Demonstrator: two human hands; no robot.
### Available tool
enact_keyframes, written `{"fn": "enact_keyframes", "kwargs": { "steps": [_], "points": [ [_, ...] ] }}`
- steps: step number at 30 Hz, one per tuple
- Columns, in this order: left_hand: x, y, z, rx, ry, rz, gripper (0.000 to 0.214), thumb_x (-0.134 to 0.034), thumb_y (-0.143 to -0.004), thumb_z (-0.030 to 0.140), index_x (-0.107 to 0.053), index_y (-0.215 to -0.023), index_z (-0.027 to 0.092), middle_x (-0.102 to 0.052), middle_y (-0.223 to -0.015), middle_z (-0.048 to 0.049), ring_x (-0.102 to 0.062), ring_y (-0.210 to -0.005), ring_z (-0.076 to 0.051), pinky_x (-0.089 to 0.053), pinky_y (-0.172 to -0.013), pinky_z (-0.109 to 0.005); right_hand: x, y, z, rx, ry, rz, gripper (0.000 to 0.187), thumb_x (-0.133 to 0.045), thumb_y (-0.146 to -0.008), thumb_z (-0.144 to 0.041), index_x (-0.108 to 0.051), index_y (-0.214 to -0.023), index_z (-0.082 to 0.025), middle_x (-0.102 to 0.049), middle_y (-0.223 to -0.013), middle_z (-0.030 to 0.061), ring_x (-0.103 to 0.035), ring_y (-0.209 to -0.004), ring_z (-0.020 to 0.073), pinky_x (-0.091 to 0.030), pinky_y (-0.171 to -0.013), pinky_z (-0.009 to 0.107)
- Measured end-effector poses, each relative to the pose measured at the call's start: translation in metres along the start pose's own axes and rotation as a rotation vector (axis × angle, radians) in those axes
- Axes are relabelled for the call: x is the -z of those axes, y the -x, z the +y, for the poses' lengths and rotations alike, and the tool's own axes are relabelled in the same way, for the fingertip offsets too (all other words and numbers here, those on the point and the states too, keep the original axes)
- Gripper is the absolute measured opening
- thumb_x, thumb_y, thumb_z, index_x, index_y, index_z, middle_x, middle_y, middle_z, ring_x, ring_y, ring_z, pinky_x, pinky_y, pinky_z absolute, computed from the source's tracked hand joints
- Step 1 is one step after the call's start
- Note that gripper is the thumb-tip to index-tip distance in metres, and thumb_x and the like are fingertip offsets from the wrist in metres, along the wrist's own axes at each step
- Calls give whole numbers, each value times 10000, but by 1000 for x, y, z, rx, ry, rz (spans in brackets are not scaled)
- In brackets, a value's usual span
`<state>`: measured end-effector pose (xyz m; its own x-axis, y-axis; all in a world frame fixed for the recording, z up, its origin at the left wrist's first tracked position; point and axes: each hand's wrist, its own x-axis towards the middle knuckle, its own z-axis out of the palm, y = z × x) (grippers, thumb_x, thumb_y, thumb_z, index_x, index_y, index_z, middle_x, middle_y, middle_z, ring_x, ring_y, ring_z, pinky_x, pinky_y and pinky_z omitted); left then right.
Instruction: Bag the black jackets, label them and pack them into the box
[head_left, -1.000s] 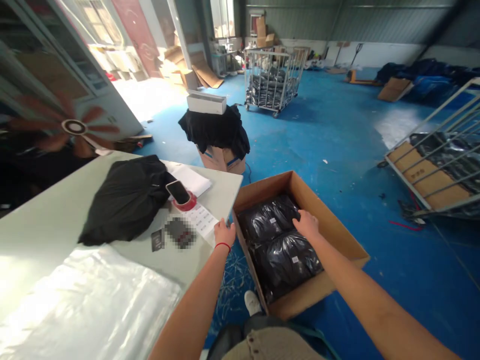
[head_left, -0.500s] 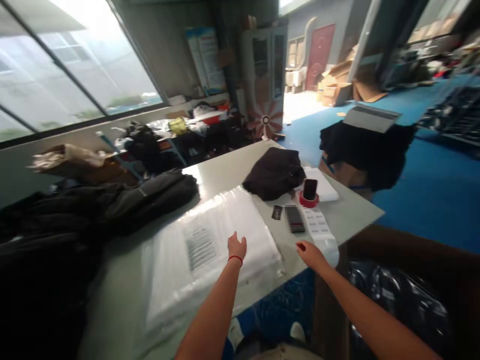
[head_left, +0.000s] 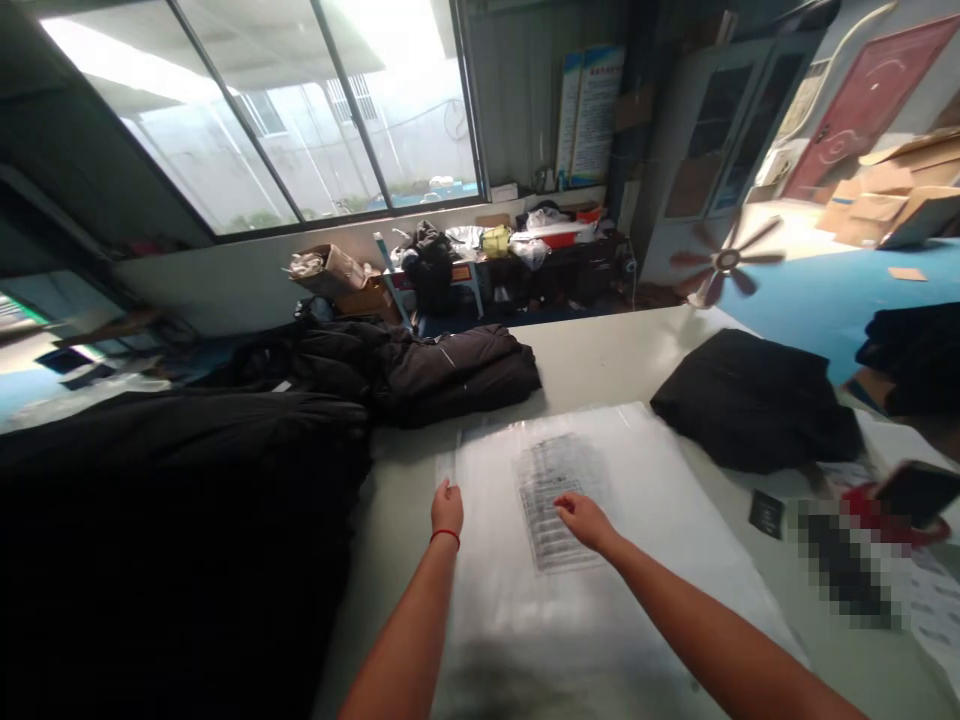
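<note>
A stack of clear plastic bags lies flat on the table, with a block of dark print showing on top. At the stack's left edge is my left hand, a red string round its wrist. Its fingers are bunched together, and whether the bag's edge is between them is hidden. Over the print hovers or rests my right hand, its fingers curled into a pinch. Anything in that pinch is too small to make out.
Black folded garments are piled along the left, and another black garment lies at the right. A small black tag, a phone on red tape and a label sheet sit on the table. A fan stands beyond.
The view has swung left. My left hand has gone from above the bags to their left edge, its fingers drawn together. My right hand has come from beside the label sheet to the print.
</note>
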<state>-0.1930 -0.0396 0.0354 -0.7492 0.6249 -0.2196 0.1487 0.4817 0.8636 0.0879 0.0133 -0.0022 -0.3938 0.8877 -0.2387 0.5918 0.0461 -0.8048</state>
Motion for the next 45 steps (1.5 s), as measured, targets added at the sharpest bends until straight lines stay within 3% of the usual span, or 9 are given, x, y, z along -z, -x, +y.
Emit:
{"fn": "enact_keyframes", "kwargs": {
  "steps": [6,10,14,20,25,29,32,39,45],
  "points": [
    [13,-126,47,167,379,-19,411,-460,-917,293,-530,-1303,171,-669,-1176,-147,-645,-1089,-187,-514,-907,-338,-25,-126,-90,-34,-218,53,189,-597,-748,-192,-715,-896,-185,-741,-887,46,-677,-868,182,-519,-831,308],
    [2,-205,69,266,586,-14,443,-382,-958,386,-495,-1340,193,-617,-1262,-161,-636,-1103,-170,-527,-875,-289,-30,-215,-150,-286,-710,181,87,-630,-767,-148,-670,-843,-161,-711,-758,30,-673,-693,143,-531,-613,226],
    [-9,-269,72,393,701,24,455,-403,-945,421,-492,-1344,221,-593,-1267,-154,-631,-1098,-185,-547,-834,-274,-34,-303,-182,-380,-818,244,36,-564,-875,-168,-595,-858,-159,-676,-730,14,-648,-568,93,-514,-529,176],
    [-13,-327,65,562,786,134,352,-463,-913,473,-531,-1192,269,-602,-1096,-65,-649,-893,-156,-580,-629,-239,-32,-398,-186,-540,-922,312,117,-524,-941,-217,-516,-841,-156,-622,-631,4,-631,-514,87,-522,-501,157],
    [-11,-332,63,644,813,189,208,-585,-843,393,-560,-964,226,-590,-857,-24,-639,-768,-154,-557,-537,-235,-31,-428,-196,-581,-972,325,187,-608,-908,-301,-495,-837,-169,-610,-595,-13,-592,-458,79,-515,-461,154],
    [-3,-312,63,588,796,152,176,-568,-825,384,-570,-898,224,-622,-839,-24,-652,-798,-157,-560,-613,-252,-23,-408,-205,-514,-994,383,161,-621,-898,-252,-483,-836,-197,-578,-608,-59,-584,-458,53,-501,-458,126],
    [6,-279,54,460,805,78,212,-515,-811,405,-601,-912,239,-659,-867,-34,-659,-860,-177,-566,-690,-290,-14,-360,-199,-417,-1000,431,182,-632,-881,-239,-463,-814,-219,-536,-594,-87,-598,-474,54,-481,-442,117],
    [22,-142,1,277,745,25,460,-402,-779,455,-627,-1135,270,-709,-944,-50,-644,-1006,-259,-562,-748,-377,-13,-164,-134,-245,-943,480,287,-718,-736,-395,-498,-786,-218,-560,-638,-71,-592,-505,85,-481,-457,167],
    [35,-29,-59,441,747,45,477,-400,-751,463,-651,-1115,283,-716,-864,-46,-659,-961,-271,-555,-782,-407,-32,-17,-62,-255,-767,408,372,-664,-709,-551,-558,-848,-223,-663,-793,10,-644,-622,160,-556,-591,279]
  ]
}}
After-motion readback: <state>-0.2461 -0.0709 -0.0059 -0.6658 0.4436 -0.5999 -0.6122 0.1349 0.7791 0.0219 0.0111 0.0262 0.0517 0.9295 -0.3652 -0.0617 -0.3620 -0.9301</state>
